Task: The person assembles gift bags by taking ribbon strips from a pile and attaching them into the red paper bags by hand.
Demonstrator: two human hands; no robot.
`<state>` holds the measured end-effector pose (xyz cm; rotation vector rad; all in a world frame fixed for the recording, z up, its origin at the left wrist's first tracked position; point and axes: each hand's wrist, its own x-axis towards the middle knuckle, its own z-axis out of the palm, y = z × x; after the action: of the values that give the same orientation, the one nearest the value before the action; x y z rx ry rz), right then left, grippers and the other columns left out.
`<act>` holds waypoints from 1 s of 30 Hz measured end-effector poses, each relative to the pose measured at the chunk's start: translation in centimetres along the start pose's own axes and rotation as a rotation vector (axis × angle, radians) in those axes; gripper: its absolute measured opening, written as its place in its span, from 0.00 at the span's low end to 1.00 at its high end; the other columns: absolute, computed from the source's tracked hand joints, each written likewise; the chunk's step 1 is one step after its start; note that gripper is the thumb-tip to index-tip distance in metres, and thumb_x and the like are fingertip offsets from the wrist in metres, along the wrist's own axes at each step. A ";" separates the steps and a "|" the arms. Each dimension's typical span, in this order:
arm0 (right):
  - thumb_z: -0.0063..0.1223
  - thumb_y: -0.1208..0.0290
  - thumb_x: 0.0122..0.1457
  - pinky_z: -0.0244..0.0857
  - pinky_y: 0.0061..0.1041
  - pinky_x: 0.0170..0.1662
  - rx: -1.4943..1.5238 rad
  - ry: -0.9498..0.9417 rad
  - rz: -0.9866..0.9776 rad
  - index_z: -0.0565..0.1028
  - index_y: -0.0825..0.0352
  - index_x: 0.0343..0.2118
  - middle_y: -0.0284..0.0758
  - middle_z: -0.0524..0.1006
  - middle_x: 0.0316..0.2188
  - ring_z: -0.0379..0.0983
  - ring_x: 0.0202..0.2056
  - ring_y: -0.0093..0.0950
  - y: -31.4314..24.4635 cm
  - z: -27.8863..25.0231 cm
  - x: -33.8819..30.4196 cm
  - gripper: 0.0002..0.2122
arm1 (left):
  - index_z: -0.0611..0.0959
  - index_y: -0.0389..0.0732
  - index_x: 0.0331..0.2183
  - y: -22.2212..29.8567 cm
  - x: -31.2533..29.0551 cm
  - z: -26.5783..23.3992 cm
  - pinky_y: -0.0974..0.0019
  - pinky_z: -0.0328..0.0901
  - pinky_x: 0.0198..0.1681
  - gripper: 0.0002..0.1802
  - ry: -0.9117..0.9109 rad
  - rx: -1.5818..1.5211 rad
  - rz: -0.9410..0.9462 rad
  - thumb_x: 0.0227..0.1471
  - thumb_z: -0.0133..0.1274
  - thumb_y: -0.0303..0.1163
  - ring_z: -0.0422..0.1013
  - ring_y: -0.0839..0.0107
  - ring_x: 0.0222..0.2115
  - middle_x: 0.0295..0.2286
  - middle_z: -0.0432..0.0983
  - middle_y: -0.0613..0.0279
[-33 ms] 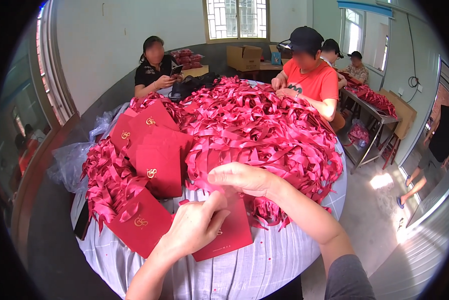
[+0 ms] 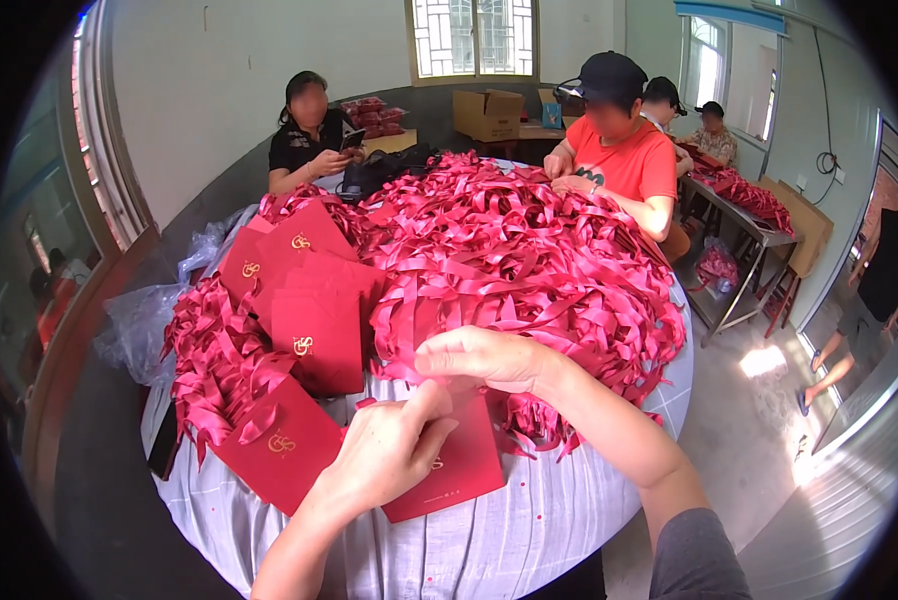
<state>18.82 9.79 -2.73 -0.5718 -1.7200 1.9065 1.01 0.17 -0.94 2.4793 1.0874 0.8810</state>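
Observation:
Just above a red card [image 2: 474, 462] with gold print, my left hand [image 2: 389, 455] is closed in a pinch. A short end of red ribbon [image 2: 367, 403] pokes out by its knuckles. My right hand [image 2: 494, 360] curves in from the right, fingers bent and closed over my left fingertips. What lies between the two hands is a pinkish blur, partly hidden. Left of my left hand lies another red card [image 2: 284, 445]. Beyond it, a stack of red cards or pouches [image 2: 319, 340] leans against the heap of red ribbons [image 2: 529, 270].
A grey checked cloth [image 2: 559, 510] covers the round table. More ribbons [image 2: 219, 360] and clear plastic bags [image 2: 139, 325] sit at the left edge. Across the table are a person with a phone [image 2: 352, 140] and a person in an orange shirt [image 2: 629, 160]. A side table [image 2: 759, 230] stands right.

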 end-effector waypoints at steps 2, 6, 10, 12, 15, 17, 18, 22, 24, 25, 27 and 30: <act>0.50 0.63 0.61 0.64 0.16 0.41 0.002 -0.131 0.001 0.75 0.69 0.38 0.26 0.75 0.33 0.69 0.37 0.15 0.0 0.0 -0.1 0.13 | 0.69 0.41 0.31 -0.3 0.1 -0.4 0.57 0.64 0.21 0.08 -0.007 0.016 -0.001 0.50 0.52 0.26 0.72 0.56 0.17 0.15 0.72 0.56; 0.48 0.64 0.62 0.65 0.19 0.42 -0.012 -0.112 -0.025 0.75 0.69 0.38 0.28 0.76 0.31 0.71 0.35 0.17 0.3 -0.3 0.2 0.12 | 0.69 0.40 0.32 0.0 0.3 -0.9 0.60 0.65 0.21 0.08 0.001 -0.003 -0.039 0.50 0.52 0.25 0.73 0.60 0.18 0.17 0.73 0.57; 0.49 0.65 0.62 0.65 0.19 0.42 0.039 -0.102 -0.050 0.76 0.69 0.36 0.29 0.76 0.31 0.72 0.35 0.18 -0.2 0.3 0.0 0.11 | 0.69 0.39 0.32 -0.2 0.2 -0.9 0.60 0.65 0.22 0.08 0.017 0.024 -0.028 0.49 0.52 0.25 0.74 0.59 0.19 0.18 0.74 0.57; 0.51 0.63 0.60 0.62 0.17 0.40 0.068 -0.057 -0.039 0.77 0.69 0.32 0.28 0.76 0.29 0.69 0.34 0.15 -0.1 0.6 0.2 0.12 | 0.69 0.38 0.33 -0.2 0.2 -0.9 0.59 0.66 0.23 0.09 0.051 0.065 -0.013 0.49 0.53 0.25 0.74 0.58 0.20 0.20 0.74 0.57; 0.52 0.66 0.60 0.62 0.17 0.36 0.067 0.042 -0.100 0.76 0.69 0.28 0.27 0.75 0.26 0.68 0.31 0.14 -0.2 1.3 0.3 0.10 | 0.69 0.37 0.33 -0.5 0.2 -0.6 0.58 0.66 0.23 0.10 0.076 0.066 -0.027 0.49 0.53 0.25 0.74 0.55 0.21 0.21 0.75 0.55; 0.52 0.68 0.60 0.60 0.17 0.32 -0.030 0.127 -0.163 0.74 0.68 0.26 0.25 0.73 0.23 0.66 0.28 0.13 0.7 1.5 0.8 0.10 | 0.69 0.37 0.33 -0.8 0.1 -0.4 0.58 0.67 0.23 0.10 0.098 0.057 -0.039 0.49 0.53 0.25 0.74 0.54 0.22 0.22 0.75 0.55; 0.52 0.69 0.59 0.59 0.18 0.29 -0.128 0.211 -0.227 0.72 0.67 0.23 0.24 0.72 0.21 0.64 0.25 0.12 1.4 1.6 1.2 0.10 | 0.69 0.36 0.33 -0.8 0.1 -0.3 0.58 0.67 0.24 0.10 0.120 0.050 -0.052 0.49 0.53 0.25 0.74 0.53 0.22 0.22 0.75 0.54; 0.53 0.71 0.58 0.54 0.24 0.22 -0.392 0.405 -0.352 0.66 0.70 0.20 0.29 0.65 0.13 0.57 0.20 0.15 2.8 2.3 1.9 0.13 | 0.69 0.33 0.32 -0.5 0.2 -0.2 0.64 0.68 0.27 0.10 0.107 0.039 -0.130 0.48 0.55 0.21 0.76 0.55 0.26 0.24 0.76 0.50; 0.54 0.71 0.56 0.56 0.28 0.23 -0.540 0.561 -0.459 0.66 0.72 0.22 0.37 0.66 0.13 0.60 0.18 0.21 3.1 2.7 1.9 0.12 | 0.69 0.33 0.31 -0.6 0.2 -0.1 0.64 0.68 0.27 0.10 0.121 0.030 -0.139 0.48 0.54 0.21 0.76 0.55 0.27 0.24 0.76 0.50; 0.54 0.71 0.56 0.56 0.28 0.23 -0.541 0.560 -0.459 0.66 0.72 0.22 0.37 0.66 0.13 0.60 0.18 0.21 2.8 3.0 1.8 0.12 | 0.69 0.33 0.31 -0.7 0.2 -0.1 0.64 0.68 0.27 0.10 0.122 0.029 -0.139 0.48 0.54 0.21 0.76 0.55 0.27 0.24 0.76 0.50; 0.54 0.72 0.56 0.57 0.32 0.23 -0.595 0.624 -0.443 0.66 0.72 0.23 0.42 0.67 0.15 0.62 0.17 0.27 2.0 3.9 1.3 0.11 | 0.69 0.33 0.31 -0.7 0.1 0.0 0.64 0.67 0.27 0.10 0.130 0.026 -0.144 0.48 0.54 0.20 0.76 0.55 0.27 0.24 0.76 0.49; 0.52 0.72 0.57 0.59 0.34 0.24 -0.623 0.639 -0.464 0.67 0.72 0.24 0.46 0.69 0.16 0.69 0.19 0.34 1.6 4.4 0.9 0.10 | 0.68 0.33 0.31 -0.7 0.2 0.2 0.64 0.67 0.27 0.10 0.134 0.013 -0.126 0.48 0.53 0.20 0.76 0.54 0.27 0.24 0.76 0.49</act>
<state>15.31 6.79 -3.81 -0.8045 -1.7662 0.7353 0.90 0.80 -1.34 2.3603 1.2816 1.0171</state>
